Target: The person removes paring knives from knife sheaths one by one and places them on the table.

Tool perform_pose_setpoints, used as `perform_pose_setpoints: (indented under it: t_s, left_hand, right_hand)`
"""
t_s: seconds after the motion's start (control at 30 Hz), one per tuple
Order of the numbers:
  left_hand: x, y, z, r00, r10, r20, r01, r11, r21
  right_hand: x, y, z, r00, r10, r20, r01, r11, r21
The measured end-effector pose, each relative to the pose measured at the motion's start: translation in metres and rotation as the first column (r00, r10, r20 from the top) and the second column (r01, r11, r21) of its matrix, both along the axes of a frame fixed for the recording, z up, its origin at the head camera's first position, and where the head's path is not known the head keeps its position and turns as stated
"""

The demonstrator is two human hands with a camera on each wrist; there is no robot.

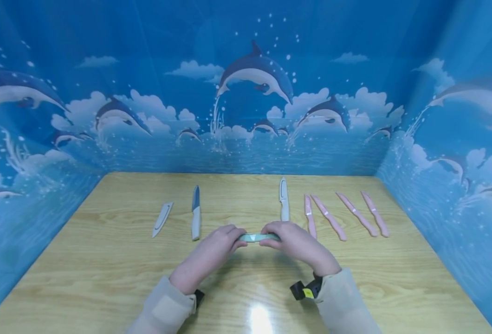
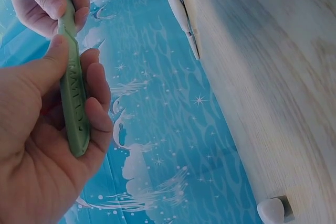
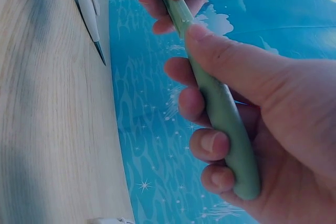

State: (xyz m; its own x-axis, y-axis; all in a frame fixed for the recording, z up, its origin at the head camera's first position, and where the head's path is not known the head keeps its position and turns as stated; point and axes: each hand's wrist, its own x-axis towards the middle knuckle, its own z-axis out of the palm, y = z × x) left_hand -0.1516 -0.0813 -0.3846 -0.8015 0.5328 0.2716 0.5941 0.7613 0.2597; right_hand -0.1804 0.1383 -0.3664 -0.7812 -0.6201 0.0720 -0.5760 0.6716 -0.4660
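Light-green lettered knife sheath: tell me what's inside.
The sheath meets a smooth, rounded green handle, which shows; any blade inside is covered and cannot be seen.

Rectangular wood-grain table (image 1: 104,269); a blue dolphin-print curtain (image 1: 237,155) stands behind it and along both sides. On its left lies a slim white blade sheath (image 1: 162,219); right of that, a white-handled knife with dark blade (image 1: 196,218), tip toward the back. Over the centre, a slender light-green knife (image 1: 253,238) sits crosswise between the left hand (image 1: 223,239) and the right hand (image 1: 288,239). Just behind the right hand lies a white sheathed knife (image 1: 284,202); farther right, four slim pink knives (image 1: 328,217) in two pairs.
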Motion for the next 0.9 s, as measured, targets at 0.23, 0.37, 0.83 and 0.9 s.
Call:
perform_pose_setpoints:
  t_s: [0.23,0.37,0.83,0.9]
  left_hand:
    - [-0.001,0.0,0.0,0.999,0.009,0.051,-0.01,1.0,0.01]
    - [-0.001,-0.001,0.0,0.999,0.027,0.043,-0.028,0.999,0.024]
    - [0.0,-0.006,0.003,0.999,0.039,0.01,-0.039,0.999,0.013]
    - [0.0,-0.006,0.004,0.999,0.035,0.014,-0.035,0.999,0.017]
  right_hand:
    - [0.001,0.001,0.002,1.0,-0.001,0.011,0.001,1.0,-0.002]
    - [0.001,0.005,0.004,1.0,-0.018,0.008,0.018,1.0,0.004]
    - [-0.001,0.01,0.006,1.0,-0.012,-0.018,0.012,1.0,0.017]
    - [-0.001,0.011,0.006,1.0,-0.014,-0.017,0.014,1.0,0.018]
